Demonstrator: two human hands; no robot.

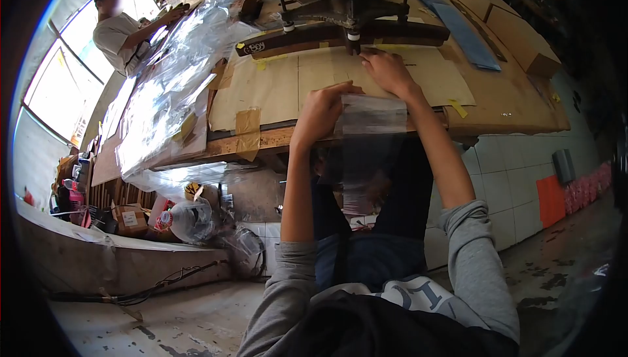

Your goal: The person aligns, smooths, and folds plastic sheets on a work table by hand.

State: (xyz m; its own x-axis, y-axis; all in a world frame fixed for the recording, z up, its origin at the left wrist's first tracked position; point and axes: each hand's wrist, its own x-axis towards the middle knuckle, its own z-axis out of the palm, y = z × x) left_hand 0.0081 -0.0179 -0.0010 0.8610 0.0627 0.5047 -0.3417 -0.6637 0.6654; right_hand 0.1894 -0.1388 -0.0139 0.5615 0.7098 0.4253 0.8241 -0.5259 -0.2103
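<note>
A clear plastic strip (pixel 374 116) hangs over the table's front edge and down in front of my legs. My left hand (pixel 325 109) is closed at the strip's left edge, its fingertips pressed together on something too small to make out. Further right and forward, my right hand (pixel 387 69) reaches beneath the dark metal press (pixel 353 11); its fingers are bent by the tip of the press's central post, and what they hold, if anything, is hidden. Under both hands lies a pale board (pixel 261 92) with yellow tape bits. Brown tape (pixel 248 133) covers part of the table edge.
Crumpled clear plastic (pixel 176 82) covers the table's left side, where another person (pixel 118 33) stands. Blue strips (pixel 464 35) and a cardboard box (pixel 523 39) lie on the right. Below the table at left are a water jug (pixel 191 219) and a small carton (pixel 129 219).
</note>
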